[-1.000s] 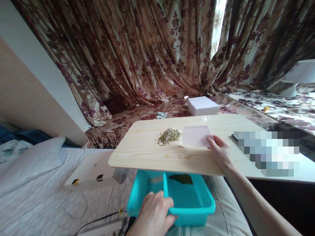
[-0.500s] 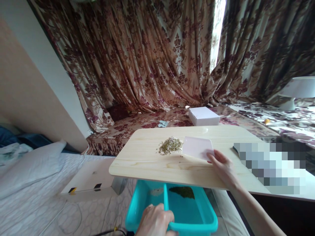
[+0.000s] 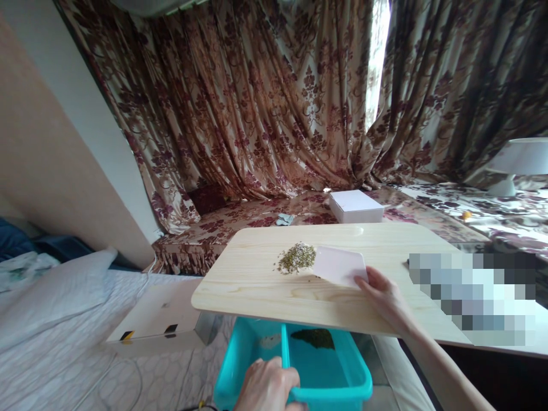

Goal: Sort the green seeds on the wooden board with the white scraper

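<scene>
My right hand (image 3: 385, 294) pinches the near right corner of a thin white plastic scraper (image 3: 340, 265), held low over the wooden tabletop (image 3: 257, 294). The scraper's left edge touches a pile of mixed green and whitish grains (image 3: 296, 258); a few dark bits lie just in front of it. Below the table's front edge, my left hand (image 3: 269, 385) is closed on the near rim of a turquoise two-compartment bin (image 3: 329, 395), by its divider. Green grains (image 3: 315, 338) lie in the right compartment and whitish grains (image 3: 269, 342) in the left one.
A pixelated flat object (image 3: 471, 297) occupies the table's right side. Behind the table stands a white box (image 3: 357, 206) on a floral-covered ledge, with a small pale cloth (image 3: 285, 219). On the left, a white case (image 3: 160, 314) lies on the bed. A lamp (image 3: 522, 157) stands far right.
The scraper has shifted slightly left, its left edge now against the grain pile, and it has turned a little. My left hand stays on the bin rim. The camera view has tilted up.
</scene>
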Demonstrator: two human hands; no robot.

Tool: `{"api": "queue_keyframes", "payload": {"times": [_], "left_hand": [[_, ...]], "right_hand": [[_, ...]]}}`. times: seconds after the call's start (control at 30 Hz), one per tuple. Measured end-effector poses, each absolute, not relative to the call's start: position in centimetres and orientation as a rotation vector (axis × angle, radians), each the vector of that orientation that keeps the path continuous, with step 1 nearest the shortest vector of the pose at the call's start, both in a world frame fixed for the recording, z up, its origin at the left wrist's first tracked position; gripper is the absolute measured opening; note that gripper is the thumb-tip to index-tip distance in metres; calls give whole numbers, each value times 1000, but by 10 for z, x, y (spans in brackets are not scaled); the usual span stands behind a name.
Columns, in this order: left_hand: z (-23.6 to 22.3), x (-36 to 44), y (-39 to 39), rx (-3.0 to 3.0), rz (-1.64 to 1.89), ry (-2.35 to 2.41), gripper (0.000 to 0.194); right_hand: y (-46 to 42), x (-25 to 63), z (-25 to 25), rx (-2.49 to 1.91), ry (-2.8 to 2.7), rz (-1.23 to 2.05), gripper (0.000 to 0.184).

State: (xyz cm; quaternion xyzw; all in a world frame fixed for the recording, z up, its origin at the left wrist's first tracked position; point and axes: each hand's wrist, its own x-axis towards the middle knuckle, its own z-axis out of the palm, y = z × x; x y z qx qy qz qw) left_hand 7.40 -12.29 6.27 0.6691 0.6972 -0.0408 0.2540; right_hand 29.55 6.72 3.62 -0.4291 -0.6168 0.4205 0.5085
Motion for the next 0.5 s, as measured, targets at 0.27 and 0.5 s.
{"api": "queue_keyframes", "payload": {"times": [0.27,0.5], "left_hand": [[64,71,-124,1815,-120,1907,22],[62,67,-128,1794,-63,1927,21]], "right_hand": [[69,295,31,-1055,-1698,934,22],[62,289,29,-1018,-1777,932,29]]}}
